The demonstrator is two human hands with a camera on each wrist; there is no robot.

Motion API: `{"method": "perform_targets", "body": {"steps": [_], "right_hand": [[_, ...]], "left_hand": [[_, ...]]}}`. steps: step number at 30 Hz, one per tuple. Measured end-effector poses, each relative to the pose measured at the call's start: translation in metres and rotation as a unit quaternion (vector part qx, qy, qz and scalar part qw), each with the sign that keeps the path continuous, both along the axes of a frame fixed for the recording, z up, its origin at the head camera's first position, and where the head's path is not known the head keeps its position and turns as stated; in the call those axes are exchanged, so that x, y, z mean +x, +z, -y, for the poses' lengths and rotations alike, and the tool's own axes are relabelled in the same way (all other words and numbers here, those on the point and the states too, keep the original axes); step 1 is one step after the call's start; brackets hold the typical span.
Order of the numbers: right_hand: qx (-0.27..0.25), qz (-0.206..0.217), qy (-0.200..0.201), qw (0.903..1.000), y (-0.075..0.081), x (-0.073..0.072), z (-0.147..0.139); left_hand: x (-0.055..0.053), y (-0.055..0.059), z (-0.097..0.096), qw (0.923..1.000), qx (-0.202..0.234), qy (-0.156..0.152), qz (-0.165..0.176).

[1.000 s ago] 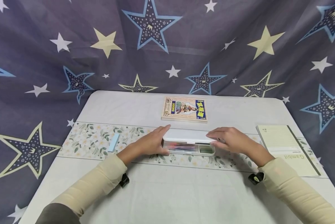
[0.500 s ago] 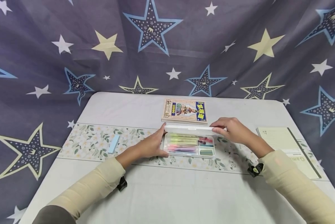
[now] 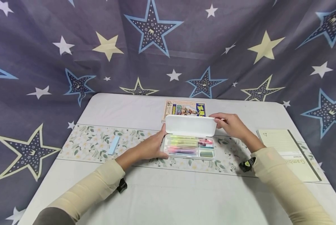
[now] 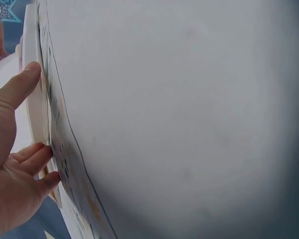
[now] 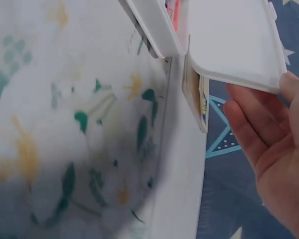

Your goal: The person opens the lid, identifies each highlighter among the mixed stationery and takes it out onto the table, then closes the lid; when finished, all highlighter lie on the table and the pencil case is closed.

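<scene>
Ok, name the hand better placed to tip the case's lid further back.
Likely the right hand: it pinches the lid by a corner; the left hand holds the case at its left end.

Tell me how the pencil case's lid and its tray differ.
The lid is raised; the tray lies flat on the flowered strip. The lid shows a plain inner face; the tray holds pens and a green item. The right hand holds the lid; the left hand grips the tray. Both are white with rounded corners.

Both arms (image 3: 100, 182) are being held out toward the far edge of the tabletop (image 3: 190, 195), the left hand (image 3: 152, 146) in a wide grip, the right hand (image 3: 230, 124) in a raised pinch.
</scene>
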State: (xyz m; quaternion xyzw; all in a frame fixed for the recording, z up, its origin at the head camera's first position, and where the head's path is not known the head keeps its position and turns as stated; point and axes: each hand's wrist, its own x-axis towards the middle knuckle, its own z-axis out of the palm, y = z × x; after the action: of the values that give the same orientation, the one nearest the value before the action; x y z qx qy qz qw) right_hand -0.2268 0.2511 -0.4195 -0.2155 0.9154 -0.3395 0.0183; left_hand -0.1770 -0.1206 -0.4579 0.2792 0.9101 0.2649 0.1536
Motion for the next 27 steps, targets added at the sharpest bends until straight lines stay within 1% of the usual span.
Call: {"method": "perform_targets", "body": {"steps": [6, 9, 11, 13, 15, 19, 23, 25, 27], "right_hand": [[-0.035, 0.019, -0.039, 0.9984, -0.011, -0.007, 0.004], [-0.037, 0.027, -0.047, 0.9978, -0.015, -0.006, 0.004], [-0.027, 0.021, -0.050, 0.9982, -0.016, -0.005, 0.004], [-0.010, 0.003, -0.050, 0.9987, -0.016, -0.003, 0.004], [0.012, -0.024, -0.050, 0.9984, -0.014, -0.001, 0.004], [0.035, -0.070, -0.053, 0.9955, -0.010, 0.006, 0.004], [0.033, -0.112, -0.069, 0.9908, -0.011, 0.014, 0.003], [0.028, -0.140, -0.073, 0.9870, -0.012, 0.019, 0.004], [0.022, -0.166, -0.065, 0.9837, -0.014, 0.024, 0.006]], "left_hand": [[-0.002, 0.000, 0.000, 0.9999, -0.011, -0.005, -0.008], [-0.001, -0.001, 0.000, 0.9998, -0.016, -0.010, -0.009], [-0.001, -0.001, 0.000, 0.9997, -0.018, -0.010, -0.012], [0.000, -0.001, 0.000, 0.9995, -0.023, -0.008, -0.017], [-0.001, 0.000, 0.000, 0.9994, -0.026, -0.005, -0.021], [-0.001, 0.002, 0.000, 0.9993, -0.027, -0.004, -0.026], [-0.001, 0.002, 0.000, 0.9992, -0.030, -0.005, -0.025], [-0.001, 0.003, 0.000, 0.9992, -0.032, -0.004, -0.025], [-0.001, 0.003, 0.000, 0.9991, -0.035, -0.002, -0.026]]}}
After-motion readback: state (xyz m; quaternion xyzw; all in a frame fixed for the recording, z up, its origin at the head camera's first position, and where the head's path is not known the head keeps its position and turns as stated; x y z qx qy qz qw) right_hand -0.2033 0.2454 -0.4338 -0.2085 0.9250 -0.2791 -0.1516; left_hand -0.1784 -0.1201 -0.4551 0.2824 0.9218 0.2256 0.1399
